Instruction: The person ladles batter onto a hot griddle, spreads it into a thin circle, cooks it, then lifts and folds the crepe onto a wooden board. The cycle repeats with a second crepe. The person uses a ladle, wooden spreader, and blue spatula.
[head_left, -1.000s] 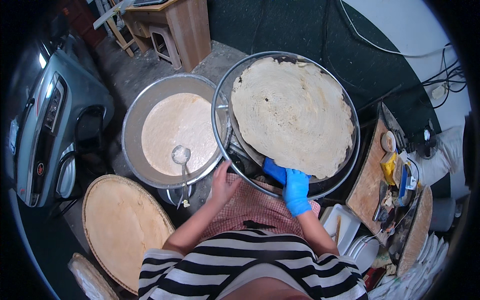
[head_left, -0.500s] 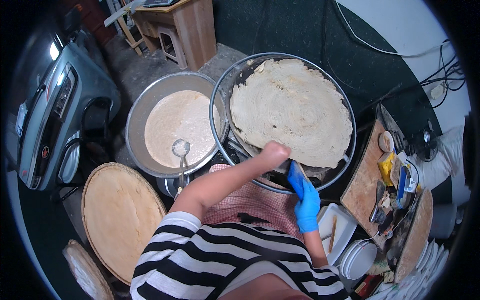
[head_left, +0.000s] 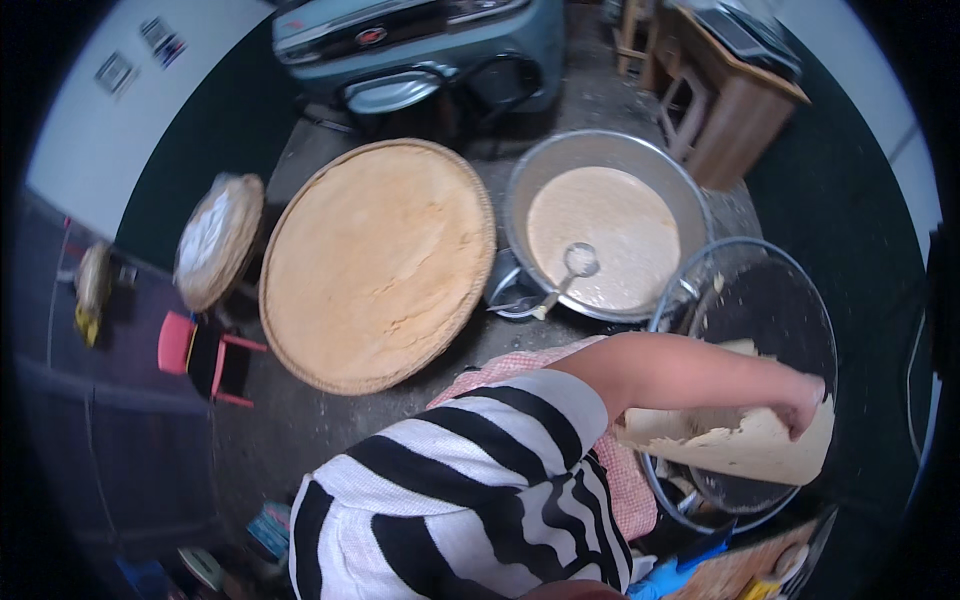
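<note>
A thin, pale pancake (head_left: 765, 452) is folded over on itself on the round dark griddle (head_left: 775, 305), whose far part shows bare. My left hand (head_left: 798, 402) reaches across the griddle and is closed on the pancake's edge at the right side. At the bottom edge my right hand (head_left: 663, 580), in a blue glove, is partly cut off. It appears to hold a blue scraper (head_left: 710, 546), close to the griddle's near side; the fingers show only in part.
A metal hoop (head_left: 832, 335) surrounds the griddle. Left of it stands a large metal tub (head_left: 528, 165) of batter (head_left: 610, 215) with a ladle (head_left: 580, 261). Farther left lies a broad stack of pancakes (head_left: 380, 265). A small pink chair (head_left: 176, 343) and a blue-grey vehicle (head_left: 540, 40) stand beyond.
My view has swung left. The pancake, spread flat over the griddle before, is now lifted and folded. My left hand has moved from its near edge to grip it; the right hand is lower in view.
</note>
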